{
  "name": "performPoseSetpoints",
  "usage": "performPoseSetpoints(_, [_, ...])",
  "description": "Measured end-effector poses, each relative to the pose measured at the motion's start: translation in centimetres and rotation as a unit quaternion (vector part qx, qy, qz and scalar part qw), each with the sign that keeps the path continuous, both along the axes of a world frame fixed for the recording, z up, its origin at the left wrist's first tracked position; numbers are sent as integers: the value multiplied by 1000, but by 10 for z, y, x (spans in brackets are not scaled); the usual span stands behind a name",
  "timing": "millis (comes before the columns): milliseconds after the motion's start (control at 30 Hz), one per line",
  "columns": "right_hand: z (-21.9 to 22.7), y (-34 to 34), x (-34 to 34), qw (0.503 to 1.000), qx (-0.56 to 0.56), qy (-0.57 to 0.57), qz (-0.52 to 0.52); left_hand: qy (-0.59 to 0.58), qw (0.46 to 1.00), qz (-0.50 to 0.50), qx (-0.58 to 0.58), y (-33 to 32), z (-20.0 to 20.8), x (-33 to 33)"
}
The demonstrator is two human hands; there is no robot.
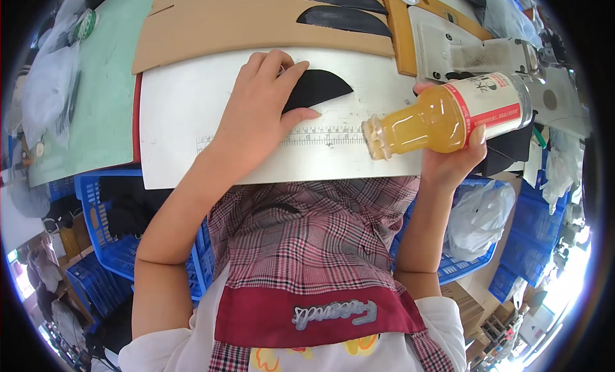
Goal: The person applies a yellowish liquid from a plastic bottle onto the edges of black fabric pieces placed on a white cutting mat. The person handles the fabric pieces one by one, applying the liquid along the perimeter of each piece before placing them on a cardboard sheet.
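My left hand (pixel 264 96) rests on the white work surface with a flat black half-moon piece (pixel 320 89) in its grip. The thumb lies along the piece's near edge and the fingers are bent over its far left side; its left end is hidden under the hand. In my right hand (pixel 452 155) is a glass bottle (pixel 442 121) of yellow-orange liquid with a red and white label. The bottle lies tilted on its side above the surface, its neck toward the left. My right fingers wrap round it and are partly hidden behind it.
Ruler markings (pixel 301 137) run along the white surface (pixel 173 128). Two black curved pieces (pixel 346 21) lie on brown cardboard (pixel 224 26) at the back. A sewing machine (pixel 461 48) stands back right. Blue baskets (pixel 96 212) sit below the table's front edge. A green surface (pixel 96 96) adjoins at left.
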State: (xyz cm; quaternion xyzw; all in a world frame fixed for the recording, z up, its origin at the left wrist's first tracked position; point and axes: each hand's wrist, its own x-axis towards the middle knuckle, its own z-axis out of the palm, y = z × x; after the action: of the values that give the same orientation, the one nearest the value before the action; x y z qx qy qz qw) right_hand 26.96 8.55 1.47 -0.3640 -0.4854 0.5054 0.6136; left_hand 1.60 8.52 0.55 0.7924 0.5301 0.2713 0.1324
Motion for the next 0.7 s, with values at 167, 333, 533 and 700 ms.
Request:
performPoseSetpoints(167, [3, -4, -6, 1000, 10, 26, 5, -2, 999, -48, 8, 13, 5, 10])
performPoseSetpoints(333, [-1, -7, -6, 999, 6, 38, 12, -13, 994, -112, 7, 23, 2, 23])
performPoseSetpoints(533, [-1, -10, -5, 1000, 0, 6, 5, 4, 987, -162, -23, 25, 5, 11])
performPoseSetpoints(700, [-4, -10, -5, 1000, -7, 12, 15, 0, 991, -135, -19, 16, 6, 18])
